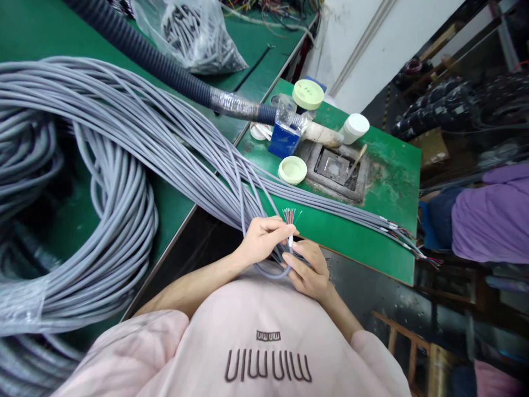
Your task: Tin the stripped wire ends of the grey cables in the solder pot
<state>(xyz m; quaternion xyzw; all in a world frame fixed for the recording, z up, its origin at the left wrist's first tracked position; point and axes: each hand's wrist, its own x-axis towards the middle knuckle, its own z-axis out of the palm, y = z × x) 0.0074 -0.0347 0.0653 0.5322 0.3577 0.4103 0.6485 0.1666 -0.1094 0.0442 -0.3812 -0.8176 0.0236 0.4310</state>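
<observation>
Close in front of my chest, my left hand (266, 237) pinches the end of a grey cable (275, 274), just below its fanned-out thin coloured wires (290, 215). A short white band shows on the cable under those wires. My right hand (308, 267) grips the same cable lower down, fingers bent around it. From there the cable loops under my hands and back toward a thick bundle of grey cables (198, 149) on the left. More cable ends with stripped coloured wires (413, 248) lie to the right across the green table.
A solder pot (336, 165) with a stick in it is set into the green table (388, 165). Around it stand a white tub (354, 128), pale green lids (292, 170) and a blue box (284, 138). A dark corrugated hose (165, 60) crosses above. Another person's purple sleeve (491, 215) is at right.
</observation>
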